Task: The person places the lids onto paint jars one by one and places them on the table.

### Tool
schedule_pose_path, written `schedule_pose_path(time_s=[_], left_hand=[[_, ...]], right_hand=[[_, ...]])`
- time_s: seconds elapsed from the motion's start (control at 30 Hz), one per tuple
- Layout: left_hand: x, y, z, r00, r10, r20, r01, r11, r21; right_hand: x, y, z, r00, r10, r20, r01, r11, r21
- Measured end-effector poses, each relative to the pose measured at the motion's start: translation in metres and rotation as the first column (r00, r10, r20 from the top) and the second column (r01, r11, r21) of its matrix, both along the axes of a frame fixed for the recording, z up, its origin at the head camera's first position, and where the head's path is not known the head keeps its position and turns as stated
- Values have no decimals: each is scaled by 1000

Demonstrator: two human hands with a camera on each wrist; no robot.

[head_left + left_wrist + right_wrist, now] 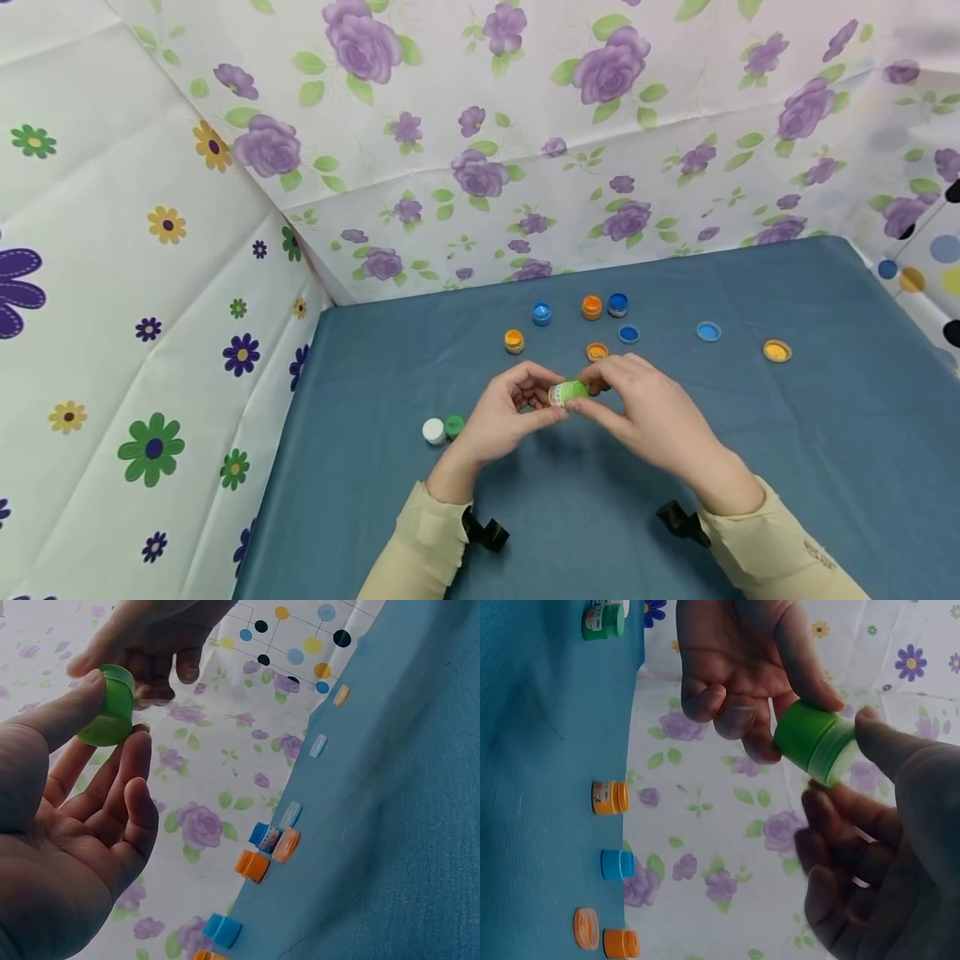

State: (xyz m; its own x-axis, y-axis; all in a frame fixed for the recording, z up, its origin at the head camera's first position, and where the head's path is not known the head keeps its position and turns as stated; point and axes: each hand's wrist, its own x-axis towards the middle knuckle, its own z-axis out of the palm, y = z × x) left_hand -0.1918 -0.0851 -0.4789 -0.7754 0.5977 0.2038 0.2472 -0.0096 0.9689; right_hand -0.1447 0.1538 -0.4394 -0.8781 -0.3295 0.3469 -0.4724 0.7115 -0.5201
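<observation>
A small jar of light green paint (570,392) is held in the air between both hands, tilted on its side in the head view. My left hand (498,421) grips the jar's body between thumb and fingers. At the other end, my right hand (660,417) pinches the clear rim of the lid (834,756), thumb on one side and fingertips on the other. Close to the left wrist, a white paint jar (433,431) and a darker green paint jar (454,427) stand side by side on the table.
Beyond the hands stand open paint jars: yellow-orange (513,341), light blue (542,313), orange (592,307) and dark blue (618,304). Loose lids lie nearby: orange (597,352), dark blue (628,334), light blue (708,332), yellow (777,351). Flowered cloth hangs behind the blue table (360,517).
</observation>
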Motion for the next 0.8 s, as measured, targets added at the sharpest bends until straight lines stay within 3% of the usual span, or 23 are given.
schedule_pose_path(time_s=[0.13,0.27,0.4,0.53,0.63,0.7,0.8], left_hand=[[0,2,0,1000,-17,2,17,999,-41],[2,4,1,1000,-29,4,29,998,-57],[2,4,3,1000,-8,10,8,999,-45],[1,1,1,999,2,42,-3,1000,4],[1,-1,1,998,-14,68,11,999,40],[1,-2,2,996,-28,80,24,998,50],[1,-2,4,995,-41,93,35,997,66]], right_hand=[[0,-4,0,992,-68,110,65,997,32],[0,-3,1,969,-105,222,99,994,39],[3,4,1,966,-98,241,103,995,-10],[2,12,1,986,56,155,-44,996,-75],[0,13,2,983,177,48,-173,982,-74],[-1,11,2,980,198,-22,-199,979,-50],[-2,5,2,982,168,-81,-169,986,-7]])
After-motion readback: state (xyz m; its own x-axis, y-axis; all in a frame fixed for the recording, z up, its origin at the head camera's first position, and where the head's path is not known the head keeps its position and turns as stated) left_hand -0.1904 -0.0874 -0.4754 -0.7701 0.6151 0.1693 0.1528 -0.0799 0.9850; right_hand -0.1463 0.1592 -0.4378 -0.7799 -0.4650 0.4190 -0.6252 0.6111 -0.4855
